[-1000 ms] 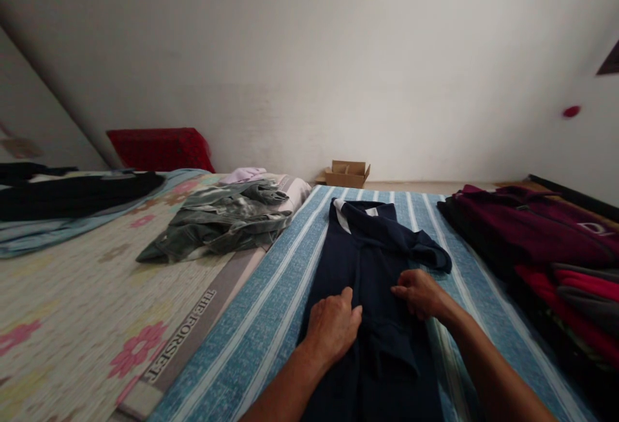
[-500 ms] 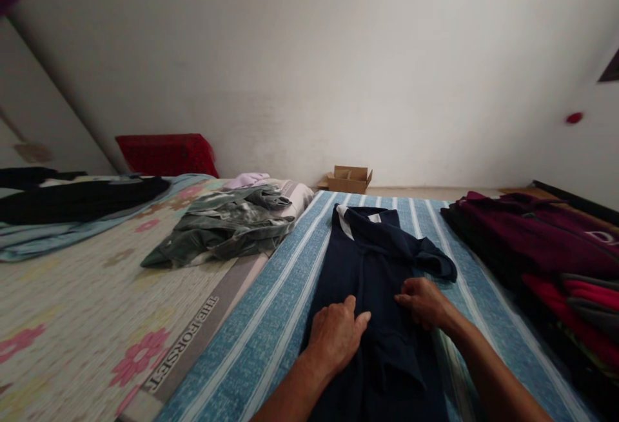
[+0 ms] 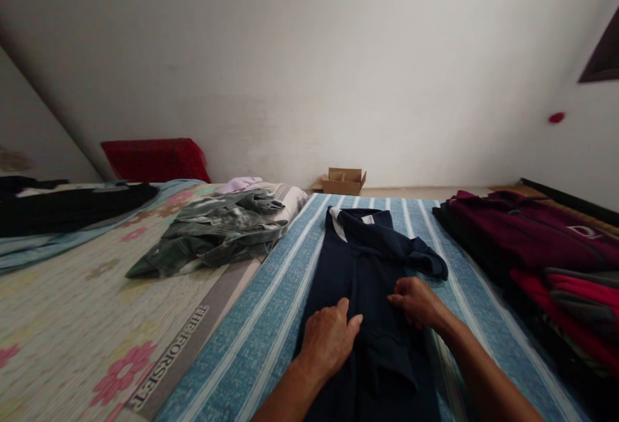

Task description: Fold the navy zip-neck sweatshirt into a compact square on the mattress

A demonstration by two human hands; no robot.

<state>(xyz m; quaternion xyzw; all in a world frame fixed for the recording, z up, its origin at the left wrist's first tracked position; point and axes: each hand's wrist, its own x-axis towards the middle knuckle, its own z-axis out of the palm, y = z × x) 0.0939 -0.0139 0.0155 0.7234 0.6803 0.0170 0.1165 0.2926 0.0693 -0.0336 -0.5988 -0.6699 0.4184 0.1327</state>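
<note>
A dark navy long-sleeved top (image 3: 372, 261) lies lengthwise, partly folded, with a white patch near its far left corner and a pale label by the collar. One sleeve is folded down over its middle, and another part sticks out at the far right. My left hand (image 3: 329, 331) rests on the left side of the top, thumb and forefinger apart. At the top's right edge, my right hand (image 3: 418, 302) has its fingertips pinched together on the cloth. The near end of the top runs out of view at the bottom.
A blue striped sheet (image 3: 242, 344) lies underneath. Crumpled grey-green clothing (image 3: 213, 235) sits to the left on a floral mat (image 3: 72, 319). At right are folded maroon and red clothes (image 3: 527, 228). A cardboard box (image 3: 343, 181) and a red bundle (image 3: 155, 159) stand by the wall.
The view has shifted slightly, so everything sits a little further left. Both hands stay at nearly the same places on the navy top.
</note>
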